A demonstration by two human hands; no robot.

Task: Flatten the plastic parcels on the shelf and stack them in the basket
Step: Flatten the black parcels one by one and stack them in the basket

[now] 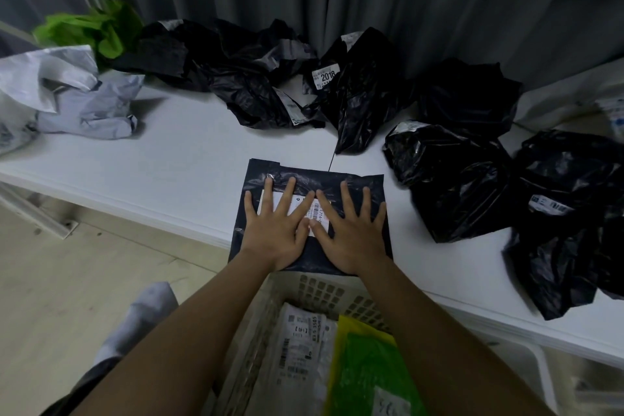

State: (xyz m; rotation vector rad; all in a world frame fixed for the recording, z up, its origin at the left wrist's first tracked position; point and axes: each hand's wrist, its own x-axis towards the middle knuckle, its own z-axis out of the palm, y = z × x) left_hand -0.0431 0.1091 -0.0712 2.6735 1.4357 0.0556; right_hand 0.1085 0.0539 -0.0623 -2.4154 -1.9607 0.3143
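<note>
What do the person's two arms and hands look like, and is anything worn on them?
Both forearms are bare up to the frame edge: no sleeves show. The left hand and the right hand wear no gloves, and no rings, watch or bracelets are visible on the fingers or wrists. The nails look short and unpainted. No markings can be seen.

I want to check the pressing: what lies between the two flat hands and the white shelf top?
The head view shows a flattened black parcel under left hand and right hand.

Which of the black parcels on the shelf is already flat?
The black parcel at the shelf's front edge, under both hands, left and right. The other black ones behind and right are crumpled.
</note>
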